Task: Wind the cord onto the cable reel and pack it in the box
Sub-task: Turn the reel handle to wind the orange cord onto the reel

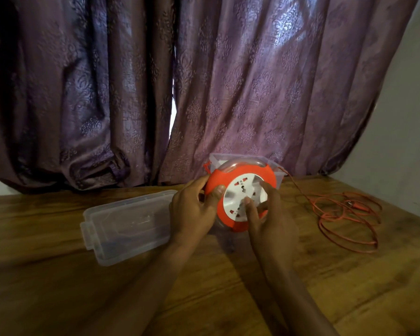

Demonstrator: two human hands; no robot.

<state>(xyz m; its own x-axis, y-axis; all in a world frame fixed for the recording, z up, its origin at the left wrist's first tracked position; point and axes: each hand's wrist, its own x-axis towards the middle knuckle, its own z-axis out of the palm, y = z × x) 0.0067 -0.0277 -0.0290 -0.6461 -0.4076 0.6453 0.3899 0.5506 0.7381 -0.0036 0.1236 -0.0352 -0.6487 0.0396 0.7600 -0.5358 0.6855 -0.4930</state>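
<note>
Wooden table [58, 275], one reel [240, 187] in left hand [194, 209] grip, right hand [269, 214] fingers on it, one cord [344, 214]

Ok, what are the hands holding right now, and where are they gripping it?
The cable reel. The left hand grips its orange rim on the left side; the right hand has fingers on the white socket face.

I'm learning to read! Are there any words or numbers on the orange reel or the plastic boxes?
None can be read.
Cable reel: its white face shows only red socket holes, no letters.
Clear box and clear lid: no readable label, and the picture is blurry.
</note>
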